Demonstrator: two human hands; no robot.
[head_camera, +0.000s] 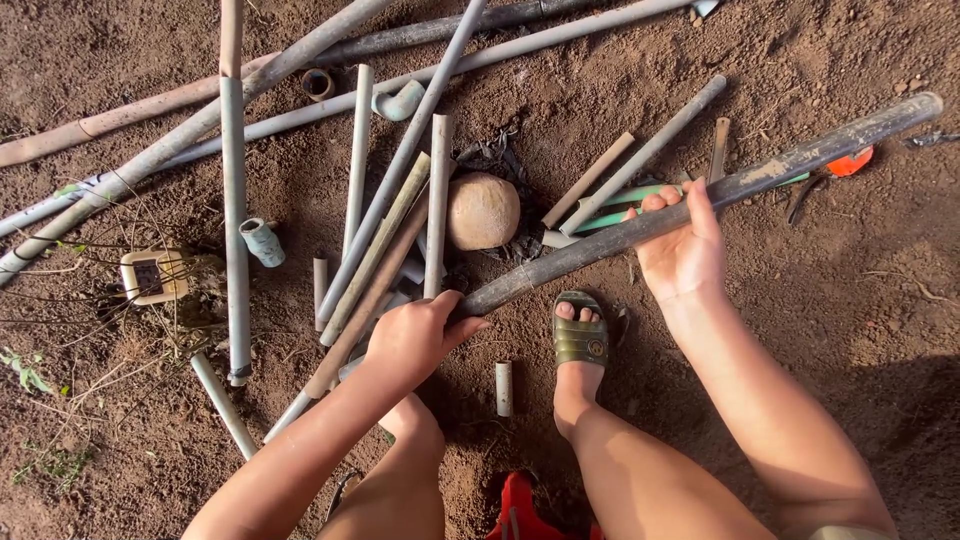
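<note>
A person squats over bare brown soil (820, 330) strewn with pipe offcuts. The right hand (683, 250) is closed around a long dark pipe (800, 160), fingers curled over its top and thumb beneath, gripping it about midway along. This pipe is the thickest in the scatter: a dull grey-black tube, scuffed and dusted with dirt, with paler worn patches along its upper stretch. It lies on a slant, its far end (930, 103) up near the right edge of the view, where an open round mouth shows, and its near end (470, 305) low by the left hand. The left hand (415, 335) rests palm down at that lower end, fingers spread loosely over the pipe tip and the ends of neighbouring tubes; whether it actually grips anything cannot be told.

Just beyond the dark pipe lie two green pipes (625, 208), partly tucked beneath it, and a couple of short grey pieces (640, 155) angled the same way. A round tan stone (482, 210) sits in the middle of the heap, near the pipe's lower half. Left of the stone a bundle of grey and brownish tubes (385, 235) fans out, crossed by longer grey pipes (235, 220). A small grey elbow fitting (263, 241) and a square cream frame (152, 275) lie farther left. A short white stub (504, 388) stands apart beside the person's foot in a green sandal (580, 338). An orange tool (850, 161) shows behind the pipe's upper end.
</note>
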